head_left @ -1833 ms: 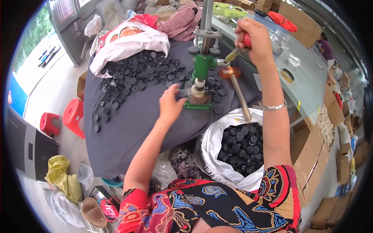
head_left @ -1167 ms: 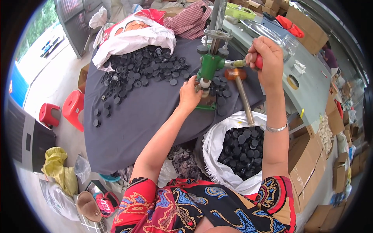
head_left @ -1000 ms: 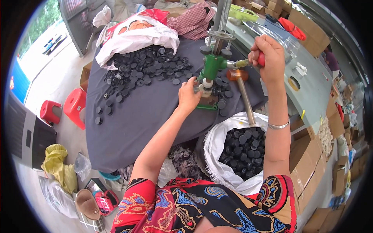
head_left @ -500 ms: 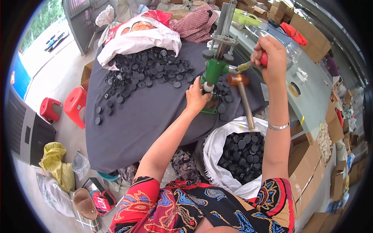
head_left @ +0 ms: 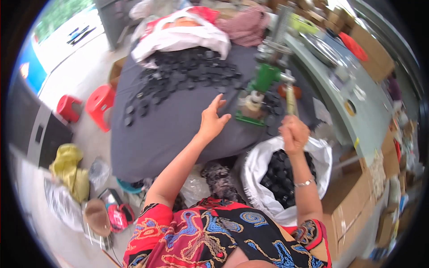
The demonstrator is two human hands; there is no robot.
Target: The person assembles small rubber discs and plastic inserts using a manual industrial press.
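A green hand press [head_left: 264,79] with a tall spring on top stands on the dark-clothed table. My right hand [head_left: 295,134] is closed around the end of its lever [head_left: 290,100], which points down toward me; the knob is hidden in my fist. My left hand [head_left: 213,119] hovers over the cloth left of the press base, fingers apart and holding nothing. Behind the lever shows the orange head of a hammer [head_left: 282,91], its handle mostly hidden. Small round black caps [head_left: 190,73] are heaped on the table's far part, and some lie beside the press.
Below my right forearm stands a white sack [head_left: 254,185] of black caps. A red-and-white bag [head_left: 183,38] lies behind the heap. To the right runs a grey-green bench [head_left: 344,96], with a cardboard box [head_left: 353,203] nearer me. Red stools [head_left: 99,107] stand left.
My right hand has swung the lever from raised down toward me. My left hand has left the press base and moved left, fingers opening. The whole view has shifted slightly.
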